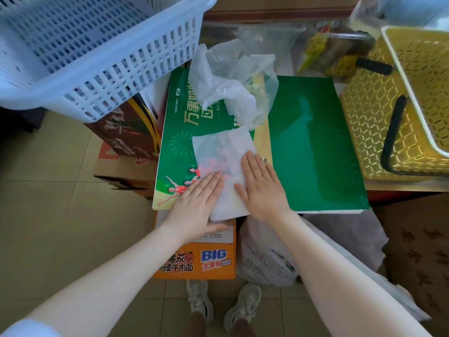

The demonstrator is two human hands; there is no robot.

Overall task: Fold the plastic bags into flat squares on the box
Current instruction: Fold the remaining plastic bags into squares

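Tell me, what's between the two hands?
In the head view, a strip of the folded white bag lies between the left hand and right hand; both press it flat.

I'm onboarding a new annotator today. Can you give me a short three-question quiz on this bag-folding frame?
1. True or false: both hands lie flat on the folded bag.
2. Which hand wears a ring? A) left hand B) right hand
3. Fill in: the crumpled bags lie on the green box, on the side ____ from the person.

Key: 1 true; 2 B; 3 far. The folded bag rests on the box's near edge and slightly overhangs it, with straight fingers pressing it down.
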